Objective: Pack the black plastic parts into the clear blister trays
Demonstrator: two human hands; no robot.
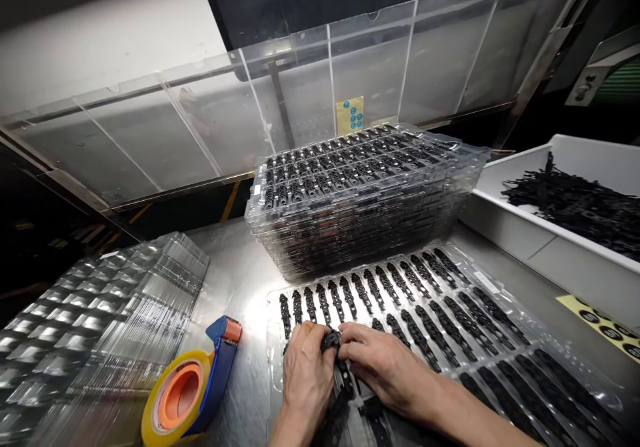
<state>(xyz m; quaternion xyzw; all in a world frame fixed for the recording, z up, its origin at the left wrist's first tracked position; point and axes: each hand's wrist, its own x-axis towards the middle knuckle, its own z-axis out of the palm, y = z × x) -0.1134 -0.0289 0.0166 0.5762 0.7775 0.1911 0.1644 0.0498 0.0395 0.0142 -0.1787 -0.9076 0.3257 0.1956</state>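
A clear plastic screen [320,93] spans the back, divided by upright ribs. Below it lies the steel worktop [235,280]. At its far middle stands one stack of clear trays [360,193], each filled with rows of small black parts. On the left sits one stack of empty clear trays [100,327], slightly fanned. On the right is one white bin [530,233] holding a loose heap of black strips.

A single open tray [500,320] lies flat in front of the filled stack, its long pockets loaded with black link strips in two rows; the count is too dense to give. One tape dispenser [190,387], blue with an orange core and a yellow roll, lies just left of this tray.

Both hands rest over the tray's near-left corner. The left hand [306,373] and the right hand [387,367] meet on one black link strip [343,373], which runs from their fingertips back toward the lower edge. The left fingers [313,332] are curled shut on the strip's top end, and the right fingers [353,335] pinch it narrowly from the other side.

One yellow label [349,115] with blue round dots sticks to the screen. One yellow sticker sheet [605,323] with black round marks lies at the right edge. The print on both is too small to read.
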